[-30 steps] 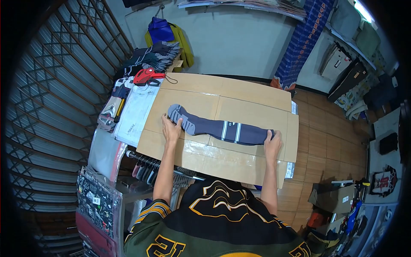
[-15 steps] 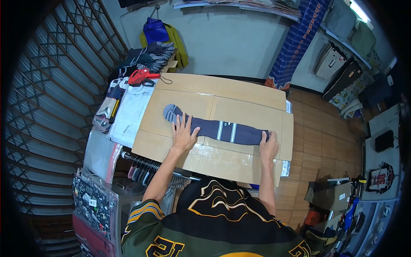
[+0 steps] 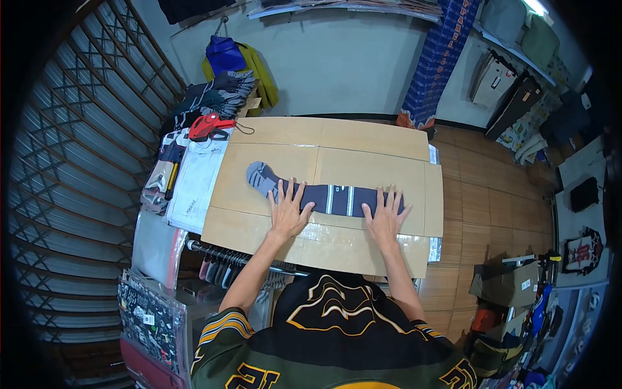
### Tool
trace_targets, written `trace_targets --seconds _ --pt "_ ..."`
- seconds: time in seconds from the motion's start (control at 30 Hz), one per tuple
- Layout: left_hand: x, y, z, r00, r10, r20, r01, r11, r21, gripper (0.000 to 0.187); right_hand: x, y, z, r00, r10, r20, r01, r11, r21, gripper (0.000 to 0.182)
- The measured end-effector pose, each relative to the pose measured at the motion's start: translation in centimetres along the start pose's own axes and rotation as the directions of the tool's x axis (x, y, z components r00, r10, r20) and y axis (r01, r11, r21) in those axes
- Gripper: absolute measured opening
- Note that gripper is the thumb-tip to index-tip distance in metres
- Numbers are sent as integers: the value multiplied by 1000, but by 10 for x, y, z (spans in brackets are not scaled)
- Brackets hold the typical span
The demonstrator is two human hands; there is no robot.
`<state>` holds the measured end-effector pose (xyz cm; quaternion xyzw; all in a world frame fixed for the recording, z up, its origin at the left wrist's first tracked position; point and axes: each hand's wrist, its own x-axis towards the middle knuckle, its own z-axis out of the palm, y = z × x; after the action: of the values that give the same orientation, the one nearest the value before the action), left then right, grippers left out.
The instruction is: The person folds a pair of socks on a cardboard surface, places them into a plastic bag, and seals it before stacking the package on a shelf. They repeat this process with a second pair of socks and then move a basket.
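**Both hands spread over a dark sock laid flat on the table**

At the far left stands a folding gate. Next come a yellow-handled tool and white packs, beside the left edge of the cardboard-topped table. A red device with a black cord lies at that table's far left corner, near a pile of dark cloth. Below the near left edge, clothes hang from a rail.

The sock lies lengthwise across the middle of the table, its lighter grey foot at the left and its dark leg reaching right. The left hand is palm down near the ankle, fingers apart and grasping nothing. Two white bands cross the leg between the hands. The right hand is also palm down, its fingers spread over the cuff end, thumb apart.

Farther right are a blue patterned column, the wooden floor and an open box.
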<state>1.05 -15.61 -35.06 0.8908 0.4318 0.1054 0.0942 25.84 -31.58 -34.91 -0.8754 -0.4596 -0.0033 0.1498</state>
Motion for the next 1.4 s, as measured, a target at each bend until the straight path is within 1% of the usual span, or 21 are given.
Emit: trace_targets --seconds 0.03,0.13,0.2,0.23,0.3,0.33,0.37,0.4,0.43,0.5,0.53,0.63,0.67,0.77,0.8,0.9,1.0,1.07,1.2,1.3,1.4 --pt "0 -1 0 1000 20 -10 -20 1000 10 75 0 2 0 1000 -4 -2 4 1000 8 76" --pt "0 1 -1 1000 16 15 -16 1000 23 77 0 9 0 999 -32 -14 32 999 38 75" --pt "1 4 -4 1000 -5 30 4 1000 29 77 0 14 3 997 -59 -42 62 995 76 74" --pt "2 5 -5 999 -15 37 14 999 33 77 0 17 4 994 -47 -95 58 991 124 74" --pt "2 18 -8 997 13 -74 -9 999 51 70 -2 24 6 980 -13 -199 58 973 223 75" --pt "2 26 -9 991 27 -128 -19 998 60 67 -3 27 5 974 45 -222 10 971 240 77" --pt "5 33 -10 990 83 -116 -94 991 -96 61 -4 31 4 964 103 -244 -37 965 260 78" --pt "9 39 -10 984 141 -109 -164 954 -252 56 -5 32 2 951 162 -263 -86 957 279 80" --pt "13 49 -13 974 199 -111 -227 886 -403 51 -7 30 -7 951 201 -233 -131 949 285 81" --pt "18 73 -20 946 311 -88 -314 823 -473 39 -10 28 -23 943 282 -175 -224 930 291 84" --pt "23 81 -22 936 351 -18 -311 802 -509 40 -9 29 -23 944 294 -151 -243 926 289 84" --pt "39 94 -18 911 386 144 -265 816 -514 42 -5 35 -24 941 328 -84 -292 913 285 82" --pt "43 96 -18 908 385 166 -275 846 -458 48 -3 37 -23 941 333 -63 -303 909 286 80" --pt "57 95 -17 894 366 258 -191 832 -521 55 3 37 -26 929 368 36 -364 894 260 81" --pt "60 94 -15 897 367 245 -202 835 -511 62 4 36 -27 922 380 73 -386 889 247 82" --pt "68 93 -16 882 383 276 -200 833 -516 67 7 30 -24 927 374 4 -368 910 191 76" --pt "68 94 -15 885 371 280 -191 839 -509 72 12 36 -20 929 365 68 -366 871 328 73" --pt "69 93 -11 889 368 271 -188 835 -518 73 18 48 -5 938 347 17 -309 811 496 71" --pt "69 92 -11 889 370 270 -189 833 -520 74 21 52 -7 943 332 -24 -192 600 777 68" --pt "70 91 -8 890 365 272 -177 828 -531 75 23 45 1 943 329 -52 -129 505 854 64" --pt "69 91 -4 893 367 261 -197 840 -506 77 22 16 -30 953 305 4 -141 431 892 62"
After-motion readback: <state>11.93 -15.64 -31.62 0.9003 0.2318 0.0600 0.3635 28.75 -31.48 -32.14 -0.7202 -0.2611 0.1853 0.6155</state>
